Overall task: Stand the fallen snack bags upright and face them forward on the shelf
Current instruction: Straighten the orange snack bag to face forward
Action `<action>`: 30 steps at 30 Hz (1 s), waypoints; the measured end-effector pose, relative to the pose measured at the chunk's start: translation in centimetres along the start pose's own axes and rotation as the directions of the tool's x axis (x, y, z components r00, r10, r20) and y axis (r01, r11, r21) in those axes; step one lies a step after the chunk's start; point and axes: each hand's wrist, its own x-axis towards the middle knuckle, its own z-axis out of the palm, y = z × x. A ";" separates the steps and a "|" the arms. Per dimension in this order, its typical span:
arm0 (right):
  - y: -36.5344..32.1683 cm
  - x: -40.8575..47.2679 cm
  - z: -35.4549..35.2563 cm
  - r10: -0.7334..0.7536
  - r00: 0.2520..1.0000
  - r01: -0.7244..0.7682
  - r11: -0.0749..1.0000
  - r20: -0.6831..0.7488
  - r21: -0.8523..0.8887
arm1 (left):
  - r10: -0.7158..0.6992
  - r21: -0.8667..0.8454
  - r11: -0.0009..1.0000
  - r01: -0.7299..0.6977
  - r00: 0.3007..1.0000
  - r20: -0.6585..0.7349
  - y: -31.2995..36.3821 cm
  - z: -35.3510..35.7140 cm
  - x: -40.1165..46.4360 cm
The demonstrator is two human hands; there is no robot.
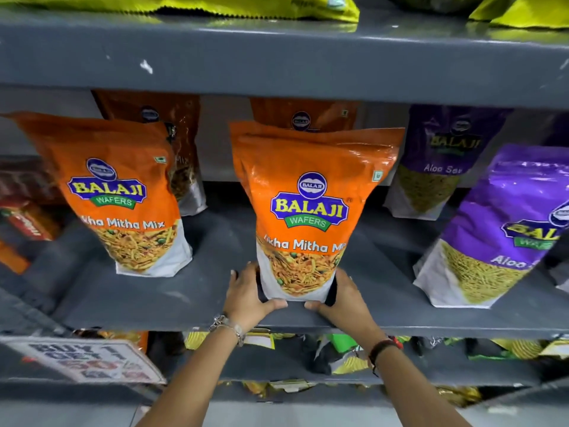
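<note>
Orange bag (308, 211) upright on grey shelf (191, 297).

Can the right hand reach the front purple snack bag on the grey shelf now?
Probably yes. Bare grey shelf lies between the right hand and the front purple snack bag, but that hand first must release the orange snack bag.

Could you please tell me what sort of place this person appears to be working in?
Most likely a grocery or snack shop aisle. Grey metal shelving holds rows of Balaji Wafers bags, such as the orange Mitha Mix bag and purple Aloo Sev bag, and a promotional offer sign hangs below.
</note>
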 end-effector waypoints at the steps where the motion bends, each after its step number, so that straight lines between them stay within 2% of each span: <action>1: -0.1 0.0 -0.1 0.003 1.000 -0.003 1.000 0.004 0.001 | 0.002 0.006 1.000 -0.002 1.000 0.000 0.0 0.0 -0.1; 11: 0.1 -1.1 0.7 0.029 0.997 -0.031 0.999 -0.072 -0.032 | -0.091 -0.022 0.995 0.092 0.995 0.046 0.1 -0.1 -0.8; 21: -0.2 -1.8 0.4 0.027 0.998 -0.028 0.999 -0.052 -0.019 | -0.075 0.029 0.997 0.073 0.995 0.070 0.2 0.1 -1.5; 23: -0.6 -2.5 0.2 0.056 0.993 -0.049 0.996 -0.105 0.069 | -0.061 -0.017 0.998 0.062 0.996 0.072 0.2 -0.2 -1.8; 24: -0.9 -3.1 0.2 0.081 0.979 -0.059 0.991 -0.188 0.118 | -0.057 -0.046 0.997 0.060 0.997 0.061 0.1 -0.5 -2.1; 25: -1.4 -3.8 0.3 0.070 0.952 -0.029 0.989 -0.298 0.142 | -0.050 -0.073 0.996 0.052 0.998 0.031 -0.1 -0.9 -2.4; 27: -2.9 -5.2 0.8 -0.068 0.882 0.137 0.984 -0.466 0.116 | -0.018 -0.113 0.994 0.008 0.996 -0.089 -0.8 -1.9 -3.2; 30: -5.8 -5.9 2.5 -0.270 0.839 0.356 0.929 -0.473 0.099 | -0.009 -0.127 0.991 -0.029 0.957 -0.290 -2.6 -4.2 -4.4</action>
